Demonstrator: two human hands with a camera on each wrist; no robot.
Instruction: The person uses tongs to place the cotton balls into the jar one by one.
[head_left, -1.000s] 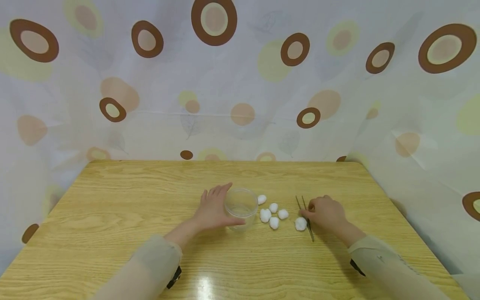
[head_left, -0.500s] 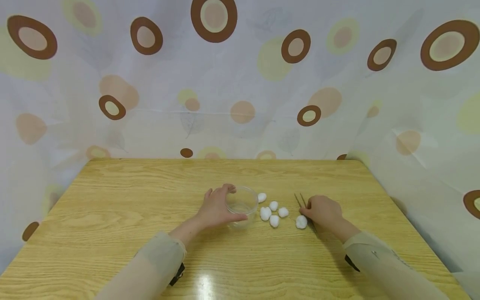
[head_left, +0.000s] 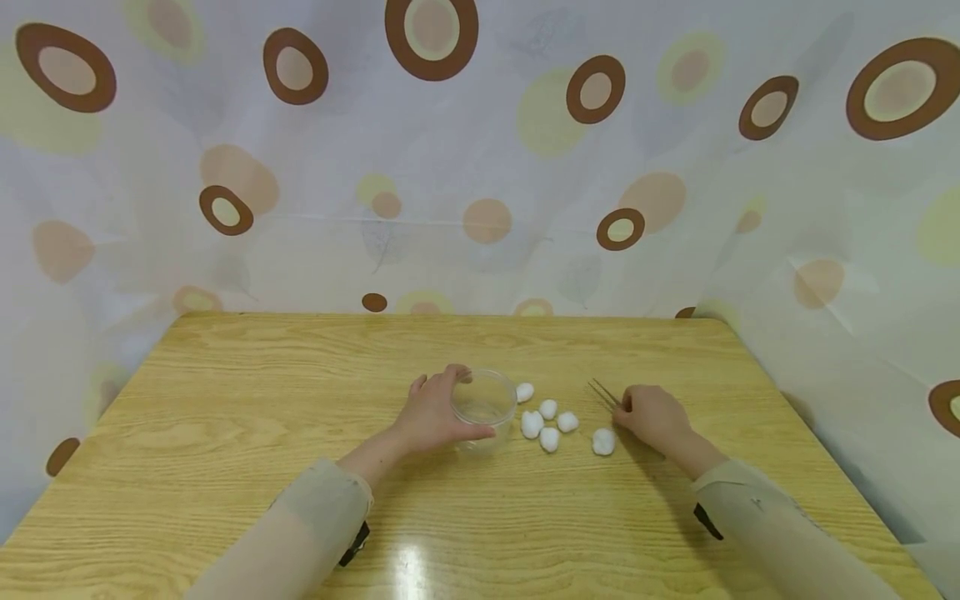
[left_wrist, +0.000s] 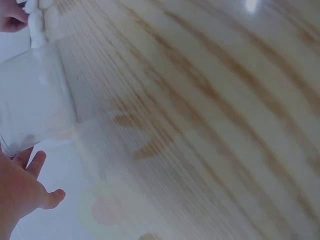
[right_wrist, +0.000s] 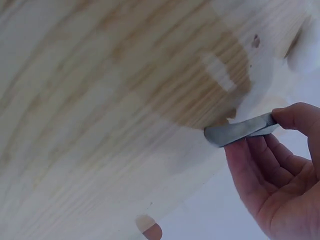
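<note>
My left hand [head_left: 433, 415] holds a clear round plastic cup [head_left: 486, 410], thumb at the near side and fingers round the far rim. In the left wrist view the cup's wall [left_wrist: 32, 95] is see-through. My right hand [head_left: 657, 422] pinches metal tweezers [right_wrist: 237, 131] between thumb and fingers. Their two tips [head_left: 602, 392] stand apart and point away to the far left. Just left of that hand lies one cotton ball [head_left: 603, 442]. Several more cotton balls [head_left: 532, 424] lie loosely grouped between the cup and the tweezers, apart from both.
Everything sits on a wood-grain table [head_left: 315, 367]. A pale patterned sheet [head_left: 420, 167] hangs behind the table and along its sides. Bright glare [head_left: 409, 571] shows near the front edge.
My right hand has picked the tweezers up and turned them, so their tips slant further left. The left fingers have closed more around the cup's rim. The cotton balls have stayed put.
</note>
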